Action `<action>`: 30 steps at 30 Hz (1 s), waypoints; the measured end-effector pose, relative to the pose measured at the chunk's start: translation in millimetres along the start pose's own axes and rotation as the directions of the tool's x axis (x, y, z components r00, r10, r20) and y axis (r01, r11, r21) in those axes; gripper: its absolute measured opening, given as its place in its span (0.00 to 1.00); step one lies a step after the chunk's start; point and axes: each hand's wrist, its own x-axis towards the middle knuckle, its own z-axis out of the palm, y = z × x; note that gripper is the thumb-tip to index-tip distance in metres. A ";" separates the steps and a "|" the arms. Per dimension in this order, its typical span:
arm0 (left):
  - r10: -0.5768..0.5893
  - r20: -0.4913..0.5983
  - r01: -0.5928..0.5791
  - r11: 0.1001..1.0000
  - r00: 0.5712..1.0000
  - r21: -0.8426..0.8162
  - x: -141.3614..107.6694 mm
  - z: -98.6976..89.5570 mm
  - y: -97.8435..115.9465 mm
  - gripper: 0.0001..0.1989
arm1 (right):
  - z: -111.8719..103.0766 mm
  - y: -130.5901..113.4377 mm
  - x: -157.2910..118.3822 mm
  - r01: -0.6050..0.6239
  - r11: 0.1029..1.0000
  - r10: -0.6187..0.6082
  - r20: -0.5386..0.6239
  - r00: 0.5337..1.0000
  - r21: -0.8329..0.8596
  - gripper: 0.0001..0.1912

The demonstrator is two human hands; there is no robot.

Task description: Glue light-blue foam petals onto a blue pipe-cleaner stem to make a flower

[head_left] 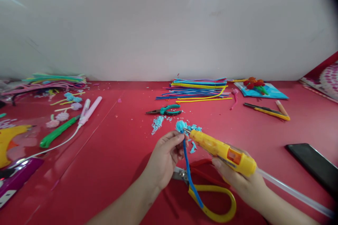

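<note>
Nearest: yellow-handled scissors lie flat on the red table, under and btwn both wrists. Right hand is wrapped closed round a yellow glue gun, clear glue stick trailing out the back toward the lower right. Left hand pinches a blue pipe cleaner just below its fluffy light-blue tuft — thumb and fingertips closed on the stem, rest of the stem hanging down over the scissors. Gun nozzle touches or nearly touches the tuft base, right beside the pinching fingers.

Handling, as a judgement: stem is light, bendy wire w/ fuzz, holds best close under the tuft; tuft is soft and sheds; nozzle prob. hot, so fingers sit v. close.

Farther: blue fluff scraps, green-handled pliers, stack of coloured pipe cleaners by the white partition; black phone at right.
</note>
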 end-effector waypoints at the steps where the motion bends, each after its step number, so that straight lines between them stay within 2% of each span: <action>1: -0.002 -0.001 0.002 1.000 1.000 -0.001 0.0 0.0 0.0 0.05 | 0.3 -0.7 0.1 0.000 1.000 0.000 0.020 1.000 -0.004 0.07; 3: -0.004 -0.001 0.004 1.000 1.000 -0.002 -0.1 -0.4 0.0 0.05 | 1.7 -1.1 -1.1 -0.011 1.000 0.011 0.023 1.000 -0.017 0.08; 8: 0.002 0.000 -0.002 1.000 1.000 0.004 0.0 -1.1 -0.4 0.05 | 5.8 1.5 -5.9 -0.128 0.992 0.127 -0.086 0.988 -0.013 0.12; 13: 0.012 -0.013 -0.012 1.000 1.000 -0.006 2.7 -1.8 -0.7 0.05 | 3.2 -4.7 -1.0 -0.107 0.994 0.109 0.090 0.990 -0.035 0.13; 16: 0.026 -0.042 -0.027 0.999 0.999 -0.019 4.5 -3.7 0.3 0.04 | 1.7 -8.7 1.1 -0.078 0.996 0.083 0.122 0.989 -0.046 0.13; 20: 0.036 -0.077 -0.039 0.998 0.996 -0.039 5.8 -5.8 2.2 0.05 | -0.8 -4.4 6.2 -0.058 0.998 0.058 0.022 0.998 -0.009 0.12; 23: 0.043 -0.084 -0.044 0.999 0.996 -0.017 6.9 -7.3 1.9 0.06 | -7.3 6.1 20.3 -0.131 0.991 0.131 -0.046 0.990 0.008 0.11; 25: 0.043 -0.078 -0.041 0.999 0.996 0.020 8.3 -8.9 0.8 0.06 | -14.1 15.5 33.4 -0.168 0.984 0.168 0.002 0.986 -0.063 0.10; 27: 0.052 -0.067 -0.048 0.997 0.996 0.056 10.4 -10.7 -0.4 0.06 | -21.9 26.0 46.1 -0.192 0.940 0.213 0.045 0.976 -0.282 0.10; 30: 0.097 -0.053 -0.093 0.993 0.994 0.074 13.7 -12.8 -1.3 0.05 | -32.9 42.2 60.0 -0.249 0.873 0.251 -0.052 0.967 -0.419 0.17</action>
